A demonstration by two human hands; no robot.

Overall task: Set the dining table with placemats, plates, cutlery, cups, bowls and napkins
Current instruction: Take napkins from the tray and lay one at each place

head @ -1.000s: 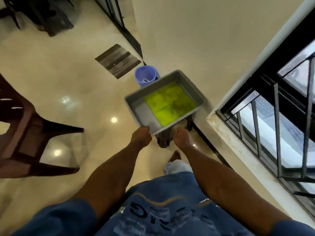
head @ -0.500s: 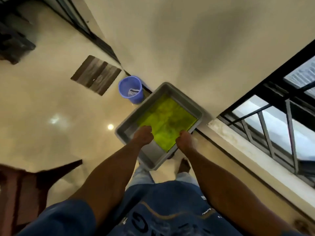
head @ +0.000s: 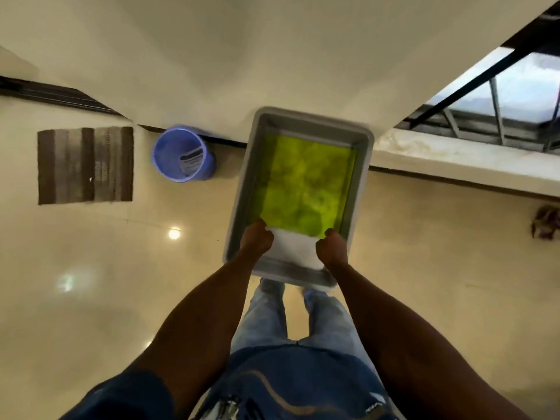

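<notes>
On the floor at the left lies a striped brown doormat [head: 85, 165], and next to it by the wall stands a blue plastic bin [head: 182, 155]; the label inside it is too blurred to read. The left hand [head: 256, 239] and the right hand [head: 331, 247] both reach into the near end of the grey tub [head: 363, 165], each with curled fingers on an edge of the yellow-green placemats [head: 306, 182] lying inside, over a white sheet [head: 293, 246]. Half a second ago the tub appeared diagonal in view; now it lies straight ahead.
</notes>
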